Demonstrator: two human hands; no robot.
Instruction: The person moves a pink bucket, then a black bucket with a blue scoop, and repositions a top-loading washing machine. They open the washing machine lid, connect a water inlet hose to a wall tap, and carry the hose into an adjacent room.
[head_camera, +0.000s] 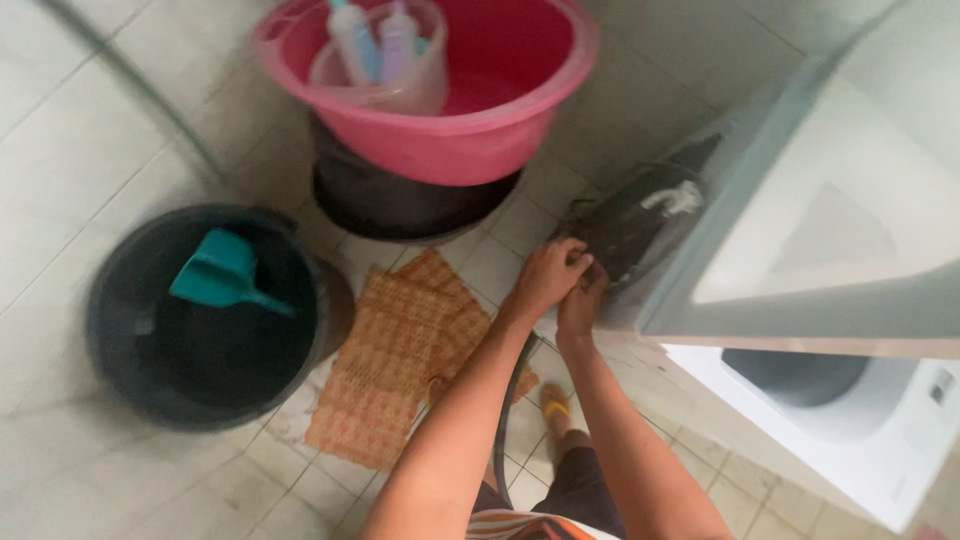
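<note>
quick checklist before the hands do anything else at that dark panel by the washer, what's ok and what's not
1. Both hands on the work: left hand and right hand meet at the lower edge of the dark panel. Ok.
2. Grip on the panel: fingers are curled, but blur hides what they pinch. Cannot tell.
3. Hose hangs between the forearms, close to the work. Not ok.
4. Footing: woven mat lies flat on the tiled floor. Ok.
5. Dark bucket with its teal scoop stands clear to the left. Ok.
6. Floor dry: cannot tell.

Pale tiled floor (90, 130), woven mat (400, 360)
</note>
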